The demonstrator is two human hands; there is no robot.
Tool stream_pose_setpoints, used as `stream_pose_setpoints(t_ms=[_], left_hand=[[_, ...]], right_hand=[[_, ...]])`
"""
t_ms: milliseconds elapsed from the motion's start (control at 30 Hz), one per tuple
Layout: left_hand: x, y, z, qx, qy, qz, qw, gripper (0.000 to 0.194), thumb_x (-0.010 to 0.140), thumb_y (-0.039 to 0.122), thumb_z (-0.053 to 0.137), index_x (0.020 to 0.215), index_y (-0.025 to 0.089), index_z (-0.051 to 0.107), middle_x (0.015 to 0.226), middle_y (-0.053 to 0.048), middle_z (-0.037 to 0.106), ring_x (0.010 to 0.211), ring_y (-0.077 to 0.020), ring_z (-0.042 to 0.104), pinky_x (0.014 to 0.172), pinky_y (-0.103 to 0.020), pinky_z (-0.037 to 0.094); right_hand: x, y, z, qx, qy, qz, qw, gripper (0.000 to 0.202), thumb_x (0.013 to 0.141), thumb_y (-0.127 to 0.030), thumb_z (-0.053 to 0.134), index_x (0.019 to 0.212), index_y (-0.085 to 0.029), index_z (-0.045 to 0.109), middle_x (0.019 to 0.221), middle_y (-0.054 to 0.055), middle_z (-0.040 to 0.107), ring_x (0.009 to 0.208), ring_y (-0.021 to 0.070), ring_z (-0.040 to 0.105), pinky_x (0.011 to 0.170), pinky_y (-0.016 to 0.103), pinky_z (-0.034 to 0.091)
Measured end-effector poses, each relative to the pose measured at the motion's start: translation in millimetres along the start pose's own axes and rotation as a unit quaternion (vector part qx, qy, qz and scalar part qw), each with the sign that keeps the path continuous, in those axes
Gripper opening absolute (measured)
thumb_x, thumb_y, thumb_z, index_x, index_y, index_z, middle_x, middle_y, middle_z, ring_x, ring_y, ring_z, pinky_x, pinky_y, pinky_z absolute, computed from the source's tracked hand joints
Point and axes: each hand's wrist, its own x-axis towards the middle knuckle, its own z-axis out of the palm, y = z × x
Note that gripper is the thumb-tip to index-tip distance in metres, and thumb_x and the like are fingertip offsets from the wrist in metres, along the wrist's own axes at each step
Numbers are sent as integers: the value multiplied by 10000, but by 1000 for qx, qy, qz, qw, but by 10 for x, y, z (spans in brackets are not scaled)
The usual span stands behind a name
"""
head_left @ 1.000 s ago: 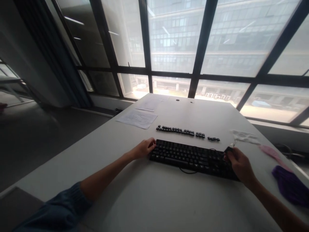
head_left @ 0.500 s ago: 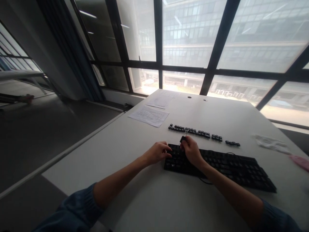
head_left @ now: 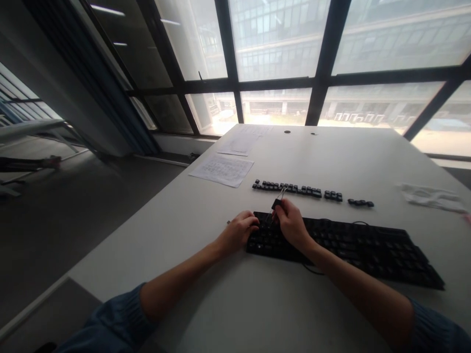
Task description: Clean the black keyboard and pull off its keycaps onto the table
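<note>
A black keyboard (head_left: 349, 246) lies across the white table in front of me. My left hand (head_left: 241, 228) is closed over its left end, fingers curled onto the edge. Between the thumb and fingers of my right hand (head_left: 290, 223) is a keycap puller (head_left: 276, 203) with a black middle and thin wire loops. Its lower wires reach down to the keys at the keyboard's left part; whether they grip a key I cannot tell. Beyond the keyboard, loose black keycaps (head_left: 309, 191) stand in rows, split into groups.
Printed paper sheets (head_left: 222, 170) lie at the table's left side. A white cloth-like item (head_left: 430, 197) lies at the right, with something pink at the frame edge. A cable (head_left: 312, 270) shows along the keyboard's near side. Large windows (head_left: 275, 44) stand behind the table (head_left: 206, 314).
My left thumb and fingers, apart before, have come together over the keyboard's edge. My right hand keeps the puller over the left keys, now more tilted. The view has shifted slightly.
</note>
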Motion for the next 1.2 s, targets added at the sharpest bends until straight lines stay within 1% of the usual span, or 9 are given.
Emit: stream_pose_setpoints(t_ms=[100,200,300,367,467,533,700,933,1200], left_hand=[[-14,6,5,6,13,22,1000,133,920,148,542,985,178,654,975,-71,612,927,-186,582,853,-306,503],[81,-80,-109,-10,42,28,999,123,927,182,561,985,183,670,960,-69,631,920,-183,599,848,-301,503],[369,-305,-283,-13,103,-9,995,103,898,251,631,937,197,710,911,-55,665,867,-183,622,813,-305,511],[621,-494,-346,-19,117,-34,992,105,858,267,674,917,201,730,895,-48,687,822,-183,636,793,-314,524],[930,-720,-309,-50,120,-86,988,144,775,250,738,898,176,725,864,-44,708,775,-180,658,772,-314,538],[1039,-801,-238,-55,120,-117,984,145,748,243,749,863,165,707,808,-35,710,747,-178,658,744,-307,535],[1064,-885,-127,-49,117,-131,983,162,741,306,755,771,169,673,723,-15,693,710,-175,642,689,-294,513],[1049,-1015,-101,-76,114,-129,982,228,738,379,766,790,169,693,738,-28,712,714,-179,657,708,-301,514],[1028,-1069,-83,-75,119,-126,982,252,715,393,789,781,165,703,764,-41,723,726,-184,673,717,-302,531]], right_hand=[[-7,5,-4,-6,7,-1,1000,174,918,-303,482,770,-216,510,661,1,595,601,167,555,592,288,413],[-7,22,2,-6,9,5,1000,167,919,-300,480,777,-217,507,672,2,598,611,168,549,597,287,402],[-1,32,8,4,2,16,1000,155,913,-303,479,786,-217,508,670,4,604,604,169,546,582,284,392],[3,30,9,10,-2,20,1000,147,906,-303,479,790,-218,508,668,6,608,598,171,548,575,285,391],[6,17,4,10,4,22,1000,144,905,-300,479,789,-219,505,664,2,603,598,169,550,580,286,398],[6,8,1,8,7,21,1000,150,908,-298,476,785,-218,507,666,0,598,606,167,550,589,287,405],[6,4,8,11,6,27,1000,157,912,-305,479,789,-214,516,671,4,598,619,169,554,591,286,409],[-3,10,-5,21,0,36,999,150,919,-312,488,815,-211,529,691,6,607,623,162,555,598,283,418],[-6,12,-8,21,-6,25,999,157,916,-317,497,806,-209,528,691,8,600,635,165,556,601,282,420]])
